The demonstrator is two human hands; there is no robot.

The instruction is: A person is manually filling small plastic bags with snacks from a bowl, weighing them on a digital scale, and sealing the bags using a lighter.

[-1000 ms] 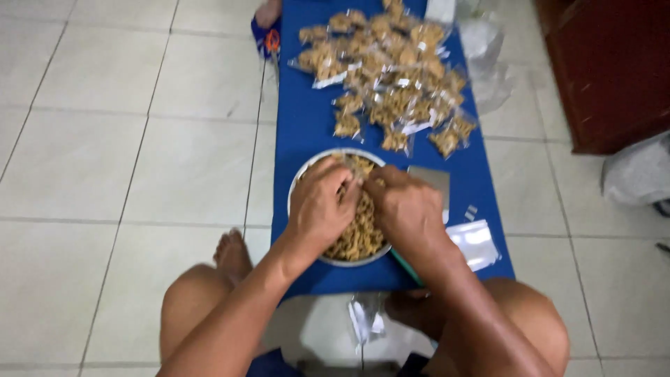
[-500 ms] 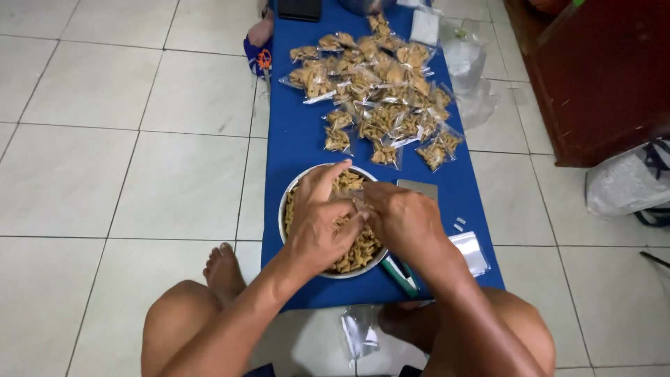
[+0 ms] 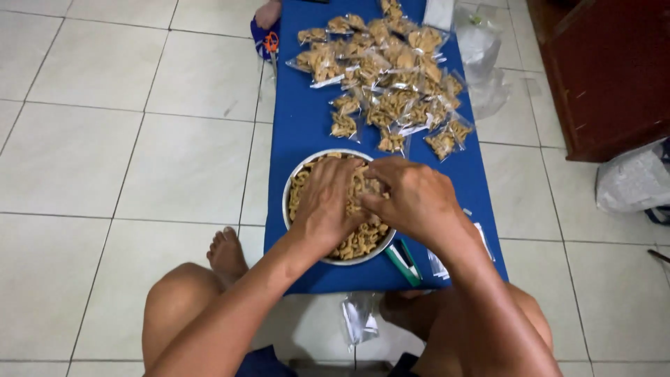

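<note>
While over one bowl [image 3: 296, 183], two hands [image 3: 370, 202].

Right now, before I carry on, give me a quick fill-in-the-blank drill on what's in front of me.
1. Both hands, left hand and right hand, are over a round metal ____ of brown snacks.
2. The mat under it is ____ in colour.
3. The pile of filled clear packets lies on the mat's ____ end from the person.

Missing words: bowl; blue; far
</note>
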